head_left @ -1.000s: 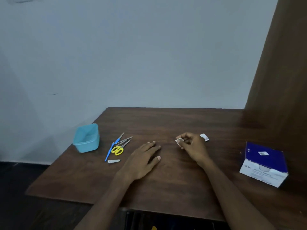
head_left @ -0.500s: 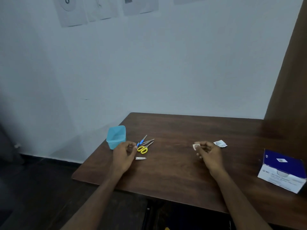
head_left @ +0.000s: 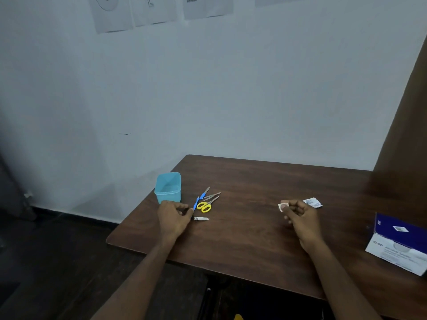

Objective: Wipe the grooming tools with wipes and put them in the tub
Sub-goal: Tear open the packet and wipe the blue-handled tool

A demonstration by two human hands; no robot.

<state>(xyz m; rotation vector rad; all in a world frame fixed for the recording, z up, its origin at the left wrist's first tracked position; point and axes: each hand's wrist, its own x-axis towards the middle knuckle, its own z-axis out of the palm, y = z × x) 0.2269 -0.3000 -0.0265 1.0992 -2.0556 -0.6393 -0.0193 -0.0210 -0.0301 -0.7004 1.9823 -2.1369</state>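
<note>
Your left hand (head_left: pixel 173 215) is covering the near end of the slim blue-handled tool (head_left: pixel 196 203), so whether its curled fingers are pinching that handle or only touching it cannot be told. Your right hand (head_left: pixel 298 213) is pinching 1 small white wipe (head_left: pixel 282 206) between thumb and fingertips, and most of the wipe is hiding inside the grip. 5 grooming tools are lying on the dark brown wooden table (head_left: pixel 254 239): that blue tool, 1 blue-handled metal file (head_left: pixel 204 193), 1 pair of metal tweezers (head_left: pixel 212 196), 1 pair of yellow-handled scissors (head_left: pixel 206 205) and 1 small silver nail clipper (head_left: pixel 202 218), all close together just beside the 1 open light-blue plastic tub (head_left: pixel 168 187). 1 torn white sachet (head_left: pixel 312 202) is sitting just beyond your right hand. 1 blue-and-white cardboard box (head_left: pixel 399 243) is being cut off by the right edge, its print too blurred to read. 3 paper sheets (head_left: pixel 159 10) on the wall are being cropped at the top.
</note>
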